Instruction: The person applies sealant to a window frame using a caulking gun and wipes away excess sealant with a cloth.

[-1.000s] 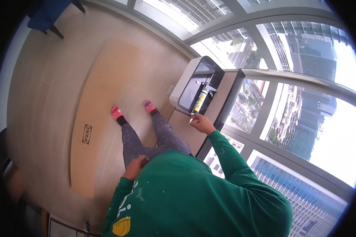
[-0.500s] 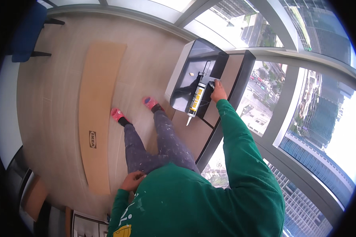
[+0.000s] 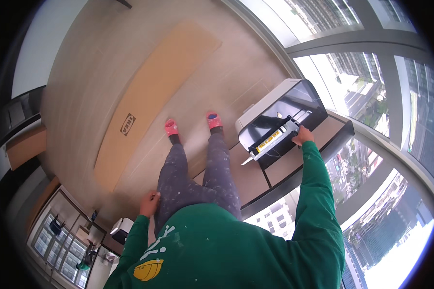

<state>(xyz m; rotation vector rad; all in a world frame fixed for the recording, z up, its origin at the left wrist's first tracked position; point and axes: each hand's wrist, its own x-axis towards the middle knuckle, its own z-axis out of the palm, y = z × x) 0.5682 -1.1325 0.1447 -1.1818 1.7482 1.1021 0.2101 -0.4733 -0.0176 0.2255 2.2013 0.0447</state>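
My right hand (image 3: 304, 136) is closed around the handle of a caulking gun (image 3: 271, 141). A white cartridge with a yellow label sits in its frame, the pale nozzle pointing toward the lower left. The gun is over a white, box-shaped thing (image 3: 260, 103) with a glossy black top; whether it touches that surface I cannot tell. A small pale object (image 3: 279, 115) lies on the black top. Down beside my left thigh hangs my left hand (image 3: 150, 203), its fingers curled in. Anything inside those fingers is hidden.
A long, flat cardboard box (image 3: 154, 82) lies on the wood-look floor (image 3: 89, 91). The white box stands by a low, dark-edged ledge (image 3: 287, 164) along tall windows (image 3: 342, 77). At the lower left are a framed, paned surface (image 3: 58, 241) and a small white-and-black object (image 3: 122, 230).
The view has turned, so the cardboard box and ledge now lie slanted. My right hand still grips the caulking gun, and my left hand hangs slightly farther from my waist.
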